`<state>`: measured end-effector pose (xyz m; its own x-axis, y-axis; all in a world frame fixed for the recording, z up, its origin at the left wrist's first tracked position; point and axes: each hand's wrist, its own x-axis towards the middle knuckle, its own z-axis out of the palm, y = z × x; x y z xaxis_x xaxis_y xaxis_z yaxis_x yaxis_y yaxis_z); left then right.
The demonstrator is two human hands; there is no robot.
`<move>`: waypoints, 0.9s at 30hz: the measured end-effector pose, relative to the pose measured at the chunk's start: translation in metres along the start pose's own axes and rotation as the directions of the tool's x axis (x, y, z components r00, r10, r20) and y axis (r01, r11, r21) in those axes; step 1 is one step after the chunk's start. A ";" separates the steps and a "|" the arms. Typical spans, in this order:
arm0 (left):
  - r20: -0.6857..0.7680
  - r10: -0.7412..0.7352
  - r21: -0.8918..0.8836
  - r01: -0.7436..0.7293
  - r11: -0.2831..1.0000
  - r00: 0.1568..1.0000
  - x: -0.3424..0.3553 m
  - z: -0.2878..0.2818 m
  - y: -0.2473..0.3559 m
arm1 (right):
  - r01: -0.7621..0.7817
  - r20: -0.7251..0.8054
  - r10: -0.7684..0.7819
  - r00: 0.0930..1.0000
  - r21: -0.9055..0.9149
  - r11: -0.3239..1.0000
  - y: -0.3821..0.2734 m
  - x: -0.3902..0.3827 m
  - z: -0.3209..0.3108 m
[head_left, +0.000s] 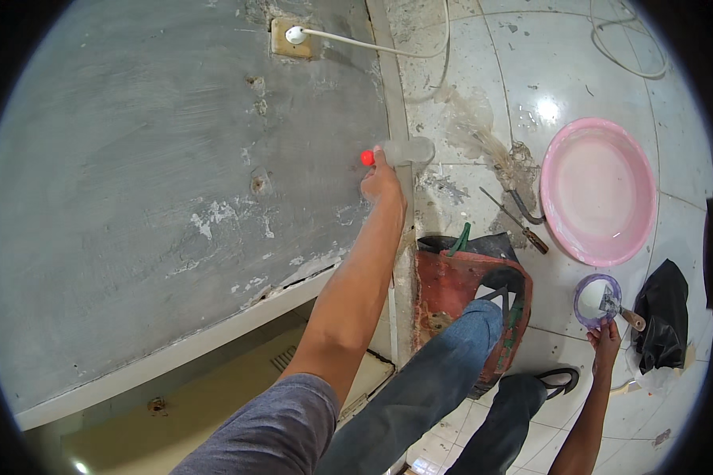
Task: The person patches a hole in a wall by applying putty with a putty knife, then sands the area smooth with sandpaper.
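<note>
The left hand pinches the bottle (a slack grip could drop it); the right hand holds the tub; tilting could shed the scraper.

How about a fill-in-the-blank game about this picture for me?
The left hand holds a clear bottle whose cap is coloured ____.
The right hand holds the small ____ bowl.
The big basin near the screwdriver is coloured ____.

Missing words: red; purple; pink.
</note>
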<state>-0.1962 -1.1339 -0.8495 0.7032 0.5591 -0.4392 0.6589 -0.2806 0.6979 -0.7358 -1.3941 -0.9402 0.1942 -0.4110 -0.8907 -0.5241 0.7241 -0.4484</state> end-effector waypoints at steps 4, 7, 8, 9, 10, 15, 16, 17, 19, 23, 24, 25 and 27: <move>-0.082 -0.009 0.048 0.012 0.999 0.997 -0.021 0.000 0.015 | -0.025 0.023 0.025 0.999 0.012 1.000 -0.002 -0.005 0.002; -0.098 -0.058 0.065 0.064 0.996 0.994 -0.032 0.001 0.025 | 0.013 0.002 -0.013 1.000 0.006 1.000 -0.003 -0.004 0.001; -0.093 -0.068 0.051 0.073 0.996 0.993 -0.034 0.002 0.027 | 0.012 0.006 -0.012 1.000 0.015 1.000 -0.003 -0.002 0.001; -0.074 -0.097 0.051 0.101 0.994 0.992 -0.036 0.002 0.029 | -0.001 -0.046 0.001 0.999 -0.002 1.000 -0.003 -0.001 0.000; -0.089 -0.080 0.036 0.084 0.996 0.993 -0.037 0.002 0.030 | 0.011 0.009 -0.011 1.000 0.021 1.000 -0.004 -0.001 -0.002; -0.091 -0.129 0.051 0.134 0.990 0.987 -0.038 0.008 0.031 | 0.024 -0.047 -0.023 0.999 0.011 1.000 -0.006 0.004 -0.003; -0.102 -0.112 0.043 0.117 0.992 0.988 -0.038 0.008 0.031 | 0.033 0.004 -0.034 0.999 0.030 0.999 -0.006 0.005 -0.004; -0.071 -0.092 0.055 0.096 0.994 0.993 -0.039 0.008 0.030 | 0.033 0.004 -0.033 0.999 0.021 0.999 -0.005 0.005 -0.004; -0.027 -0.103 0.068 0.104 0.992 0.994 -0.042 0.004 0.023 | 0.034 0.025 -0.035 0.999 0.024 0.999 -0.003 0.005 -0.004; 0.172 -0.174 0.138 0.151 0.979 0.970 -0.060 -0.024 -0.013 | 0.089 -0.001 -0.089 0.996 0.072 0.993 0.003 0.009 -0.001; 0.230 -0.189 0.191 0.146 0.971 0.955 -0.067 -0.033 -0.025 | 0.107 -0.030 -0.105 0.994 0.057 0.993 0.003 0.009 0.001; 0.218 -0.224 0.232 0.173 0.957 0.950 -0.075 -0.040 -0.039 | 0.153 -0.049 -0.151 0.987 0.045 0.987 0.003 0.008 0.004; 0.249 -0.189 0.279 0.117 0.953 0.950 -0.095 -0.058 -0.069 | 0.168 -0.074 -0.169 0.983 -0.023 0.985 -0.001 0.002 0.010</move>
<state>-0.3235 -1.1224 -0.8232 0.6098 0.3902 -0.6898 0.7846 -0.4201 0.4559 -0.7265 -1.3896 -0.9420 0.2186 -0.5674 -0.7939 -0.5030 0.6317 -0.5899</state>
